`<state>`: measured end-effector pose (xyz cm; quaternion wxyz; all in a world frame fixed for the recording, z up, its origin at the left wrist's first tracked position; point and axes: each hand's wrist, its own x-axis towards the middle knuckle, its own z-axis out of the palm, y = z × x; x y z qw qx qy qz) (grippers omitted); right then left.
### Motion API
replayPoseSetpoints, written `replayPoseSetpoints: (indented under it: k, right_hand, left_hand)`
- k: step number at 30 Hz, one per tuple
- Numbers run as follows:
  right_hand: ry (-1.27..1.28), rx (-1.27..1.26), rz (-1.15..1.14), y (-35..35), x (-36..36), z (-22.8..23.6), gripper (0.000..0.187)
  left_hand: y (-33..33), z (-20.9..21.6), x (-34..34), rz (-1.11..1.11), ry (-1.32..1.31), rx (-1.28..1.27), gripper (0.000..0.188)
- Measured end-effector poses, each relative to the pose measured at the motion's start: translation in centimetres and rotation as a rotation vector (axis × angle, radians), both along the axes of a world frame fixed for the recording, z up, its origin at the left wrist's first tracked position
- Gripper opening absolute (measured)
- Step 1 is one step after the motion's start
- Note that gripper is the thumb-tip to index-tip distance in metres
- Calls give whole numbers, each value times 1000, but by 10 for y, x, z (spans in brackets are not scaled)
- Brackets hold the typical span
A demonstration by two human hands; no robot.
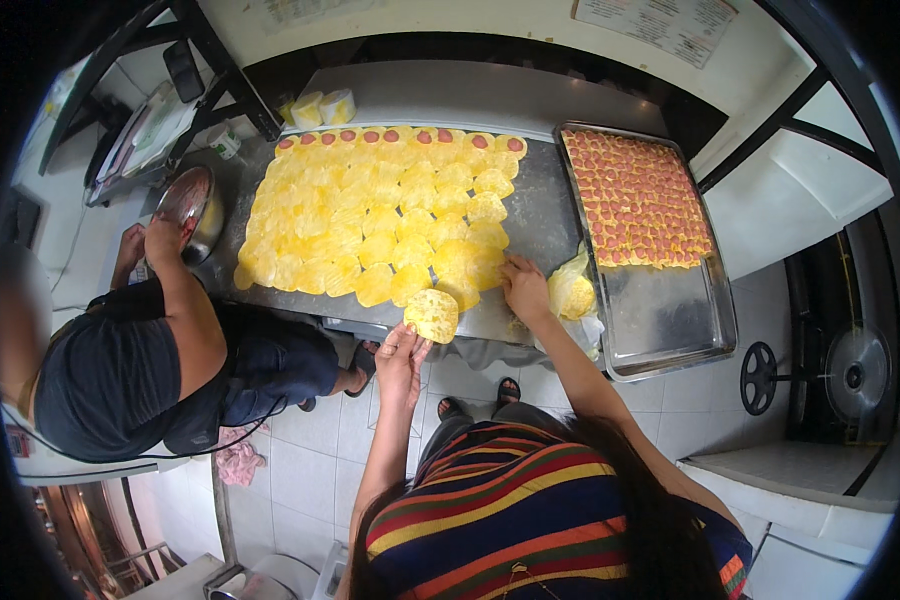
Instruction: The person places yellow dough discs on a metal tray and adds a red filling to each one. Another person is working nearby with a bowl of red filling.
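My left hand (399, 362) pinches a round yellow dumpling wrapper (432, 316) by its lower edge, just off the table's front edge; I cannot tell if it is one sheet or a small stack. At the right end of the front rows, my right hand (526, 289) has its fingertips closed on the edge of another yellow wrapper (484, 268). Overlapping rows of such wrappers (320, 215) cover much of the metal table. Along the far row sit dabs of pink filling (391, 135). Beside my right hand lies an opened plastic bag (573, 290) with yellow wrappers inside.
To the right, a metal tray (660, 320) holds tight rows of filled dumplings (645, 200) at its far part. A co-worker (120, 360) on the left has both hands at a steel bowl (208, 222) of pink filling. Wrapped packs (322, 107) stand at the back left.
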<state>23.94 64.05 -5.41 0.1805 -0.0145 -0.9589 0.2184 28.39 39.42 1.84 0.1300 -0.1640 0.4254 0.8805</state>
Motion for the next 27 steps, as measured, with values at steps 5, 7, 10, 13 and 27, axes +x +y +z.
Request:
replayPoseSetpoints:
  k: [5,7,10,13,27]
  right_hand:
    - [-36,-21,-17,1,5,12,21]
    - [-49,0,-42,0,5,11,20]
    - [20,-65,-64,-5,6,15,20]
    - [129,-484,70,-28,9,55,22]
    - [-181,-1324,205,-72,47,74,10]
  left_hand:
    - [7,-1,-1,-13,15,10,15]
    - [10,2,0,-40,29,17,14]
    - [14,6,1,-86,54,15,14]
    - [17,7,1,-73,37,-22,14]
    - [34,6,3,-105,77,-128,14]
